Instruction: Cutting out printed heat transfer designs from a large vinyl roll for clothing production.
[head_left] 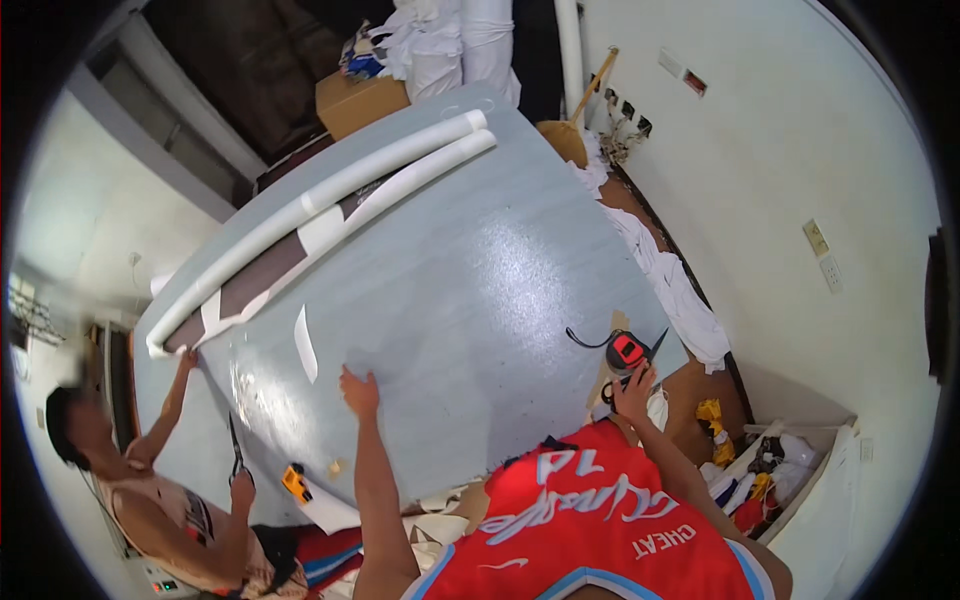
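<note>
My left hand (pixel 360 391) is over the near middle of the blue-grey table (pixel 430 300), fingers apart and holding nothing. A narrow curved strip of white paper (pixel 305 345) lies beyond it to the left. At the table's right corner my right hand (pixel 634 394) is closed on a pair of black scissors (pixel 657 345), blades pointing away from me; my fingers partly hide the handles. A red and black tape measure (pixel 627 350), its black strap trailing left, sits just beyond that hand. Brown cardboard (pixel 597 385) lies beside the scissors.
Long white rolls (pixel 340 190) with dark printed panels stretch along the far left edge. A co-worker (pixel 150 490) at left touches the roll's end and holds scissors (pixel 236 450). A yellow tool (pixel 296 482) lies nearby. At right are white cloth (pixel 670 290) and a filled bin (pixel 790 470).
</note>
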